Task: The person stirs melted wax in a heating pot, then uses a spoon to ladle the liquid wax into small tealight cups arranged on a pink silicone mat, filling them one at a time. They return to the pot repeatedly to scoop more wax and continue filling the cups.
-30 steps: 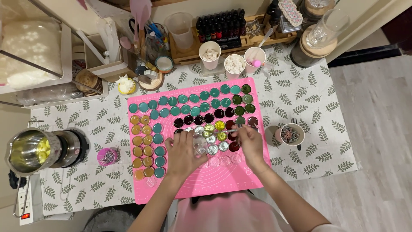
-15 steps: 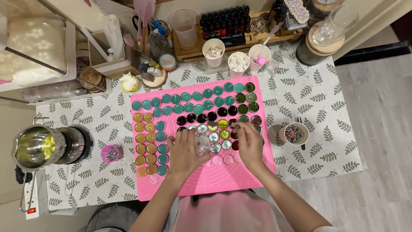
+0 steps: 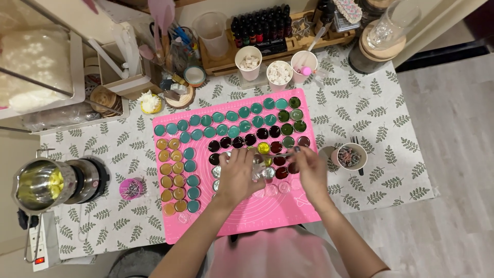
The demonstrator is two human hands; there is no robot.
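Pink mat (image 3: 267, 216) beneath both hands; left hand (image 3: 237, 175) palm-down on clear tins (image 3: 267, 173), grip loose; right hand (image 3: 311, 172) pinching tweezers (image 3: 282, 154)

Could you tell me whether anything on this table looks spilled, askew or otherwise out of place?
Nothing stands out. The small round tins sit in tidy rows on the pink mat, both hands, left hand and right hand, work over them, and no spill shows on the leaf-print cloth.

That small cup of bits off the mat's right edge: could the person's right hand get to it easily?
Probably yes. The cup stands just right of the right hand, with only bare tablecloth between, though that hand seems to hold tweezers.
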